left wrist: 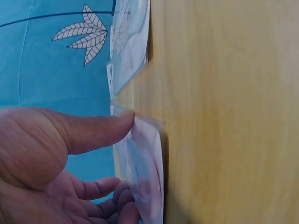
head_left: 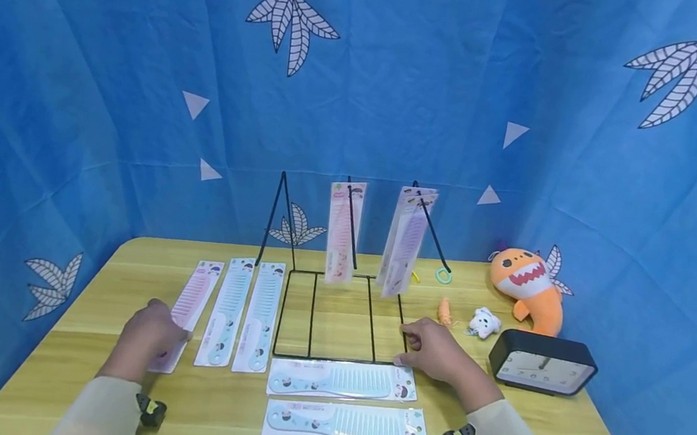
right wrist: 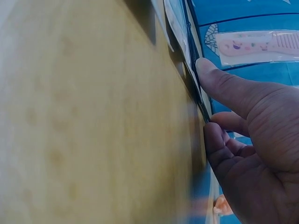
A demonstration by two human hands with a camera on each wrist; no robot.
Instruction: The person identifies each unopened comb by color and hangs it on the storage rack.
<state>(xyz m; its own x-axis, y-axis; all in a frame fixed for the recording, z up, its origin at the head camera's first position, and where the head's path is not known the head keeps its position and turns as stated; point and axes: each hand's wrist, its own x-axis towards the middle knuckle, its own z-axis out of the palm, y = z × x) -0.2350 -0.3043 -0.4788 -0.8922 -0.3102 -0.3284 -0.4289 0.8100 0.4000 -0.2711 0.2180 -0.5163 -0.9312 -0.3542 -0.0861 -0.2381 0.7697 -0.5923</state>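
My left hand point(head_left: 153, 333) grips the sides of a packaged pink comb point(head_left: 194, 293) lying at the left of the table. In the left wrist view, the thumb point(left wrist: 105, 133) is at one edge of the clear-fronted pack point(left wrist: 147, 140), the fingers at the other. My right hand point(head_left: 434, 351) holds the front right corner of a black wire rack point(head_left: 325, 358), thumb on the front bar. A packaged pink comb point(head_left: 339, 238) hangs on the rack's middle hook, and packs with a purple comb point(head_left: 411, 240) in front hang on the right hook. The left hook holds nothing.
Two packaged blue combs, one of them this comb point(head_left: 229, 312), lie upright left of the rack. Two more, including this pack point(head_left: 345, 426), lie crosswise in front. At the right are a black clock point(head_left: 542, 363), an orange shark plush point(head_left: 529, 290) and small trinkets point(head_left: 484, 323).
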